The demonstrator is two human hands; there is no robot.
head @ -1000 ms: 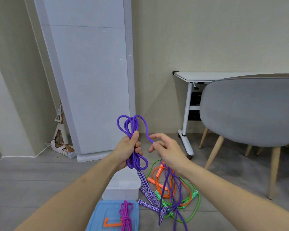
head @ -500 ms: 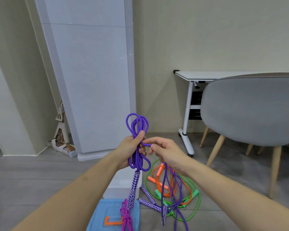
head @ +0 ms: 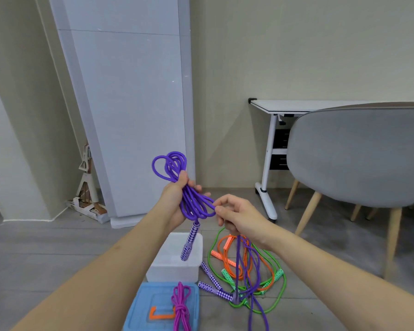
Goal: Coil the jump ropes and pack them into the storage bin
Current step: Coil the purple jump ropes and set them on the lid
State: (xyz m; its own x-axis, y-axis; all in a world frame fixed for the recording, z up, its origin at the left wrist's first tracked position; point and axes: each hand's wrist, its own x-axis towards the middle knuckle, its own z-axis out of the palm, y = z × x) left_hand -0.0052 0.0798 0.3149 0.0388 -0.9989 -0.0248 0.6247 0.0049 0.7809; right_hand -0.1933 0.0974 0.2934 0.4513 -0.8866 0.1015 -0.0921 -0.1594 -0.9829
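My left hand [head: 175,201] grips a bundle of loops of the purple jump rope [head: 191,204] at chest height; loops stick out above the fist and below it. One checkered purple handle [head: 190,240] hangs down from the bundle. My right hand [head: 237,216] pinches the rope at the lower loops, and the loose strand runs down from it to the floor. The white storage bin [head: 175,268] stands on the floor under the hands. A coiled magenta rope [head: 181,306] lies on a blue lid [head: 141,309].
Orange rope [head: 227,256], green rope [head: 277,295] and other purple handles [head: 213,290] lie tangled on the floor right of the bin. A grey chair [head: 359,158] and a white desk [head: 296,107] stand at the right. A tall white panel [head: 129,115] leans on the wall.
My right hand laid another loop into the bundle, then dropped to the lower loops. The bundle in my left hand tilted left and the handle swung over the bin.
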